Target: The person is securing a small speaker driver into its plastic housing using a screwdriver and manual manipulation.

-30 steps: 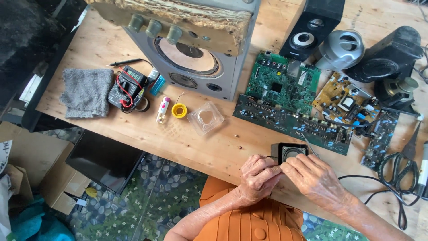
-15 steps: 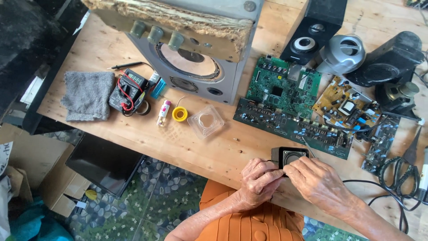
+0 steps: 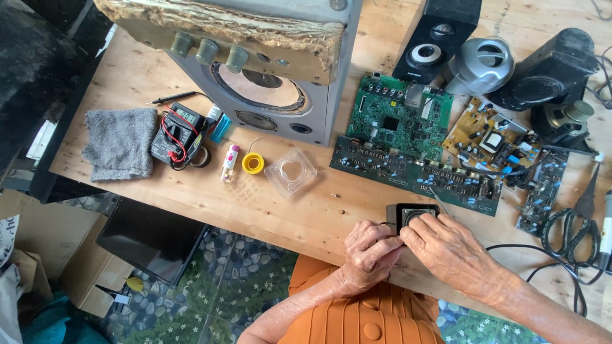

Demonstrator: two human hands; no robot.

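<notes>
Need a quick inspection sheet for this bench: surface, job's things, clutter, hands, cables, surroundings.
Surface: wooden table, crowded.
Job's things: small black speaker at the near edge, held by both hands.
Clutter: circuit boards, large speaker cabinet, multimeter, grey cloth, clear lid, solder spool.
Hands: left hand and right hand both grip the speaker.
Cables: black cable coiled at right.
Surroundings: cardboard boxes, patterned floor.
</notes>
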